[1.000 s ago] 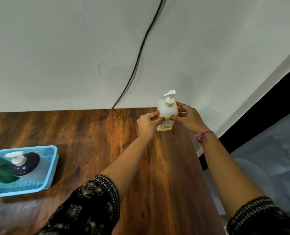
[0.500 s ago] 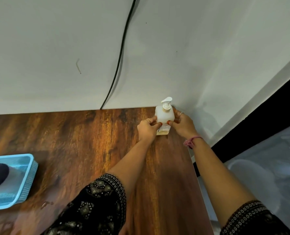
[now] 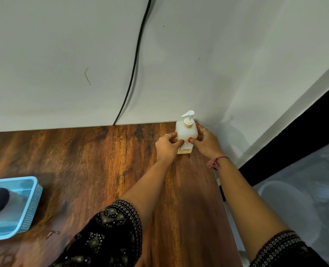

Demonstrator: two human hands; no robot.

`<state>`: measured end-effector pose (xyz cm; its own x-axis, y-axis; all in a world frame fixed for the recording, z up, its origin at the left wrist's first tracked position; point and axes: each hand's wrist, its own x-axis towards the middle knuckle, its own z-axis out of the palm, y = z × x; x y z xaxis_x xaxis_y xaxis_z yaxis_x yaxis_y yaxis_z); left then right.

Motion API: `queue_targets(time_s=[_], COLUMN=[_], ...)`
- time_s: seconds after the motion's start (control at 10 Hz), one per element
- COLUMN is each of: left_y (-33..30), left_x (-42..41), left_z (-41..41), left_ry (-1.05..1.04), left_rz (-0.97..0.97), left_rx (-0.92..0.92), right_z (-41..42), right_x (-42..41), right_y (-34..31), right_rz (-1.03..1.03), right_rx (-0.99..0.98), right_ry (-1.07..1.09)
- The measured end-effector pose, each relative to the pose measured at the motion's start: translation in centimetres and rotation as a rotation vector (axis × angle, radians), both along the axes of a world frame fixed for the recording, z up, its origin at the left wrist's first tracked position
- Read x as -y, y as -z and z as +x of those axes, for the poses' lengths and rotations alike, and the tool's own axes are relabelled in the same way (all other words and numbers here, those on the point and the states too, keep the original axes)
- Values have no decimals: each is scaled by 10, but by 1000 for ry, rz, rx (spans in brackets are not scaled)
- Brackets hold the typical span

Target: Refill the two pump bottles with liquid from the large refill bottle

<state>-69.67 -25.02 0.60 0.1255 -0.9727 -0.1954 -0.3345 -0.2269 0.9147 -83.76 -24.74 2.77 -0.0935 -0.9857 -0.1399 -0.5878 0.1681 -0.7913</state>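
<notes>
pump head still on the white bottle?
Yes, the white pump head sits on the white bottle, which the left hand and right hand grip.

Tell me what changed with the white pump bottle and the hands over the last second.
The white pump bottle came down from mid-air and away from the person, to the wooden table by the wall in the far right corner. The left hand and right hand kept gripping its sides throughout; nothing was let go. The pump stays screwed on, and the blue basket stays at the left.
</notes>
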Motion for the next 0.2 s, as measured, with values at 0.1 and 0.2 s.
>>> queue_targets(time_s=[0.1, 0.2], left_y=[-3, -13], left_x=[-5, -15], left_z=[3, 13], left_ry=[17, 38], left_rz=[-3, -3], left_rx=[13, 14], right_z=[1, 6], right_x=[-4, -16], right_y=[-3, -18], right_rz=[-6, -17], right_rx=[44, 44], right_ry=[16, 91])
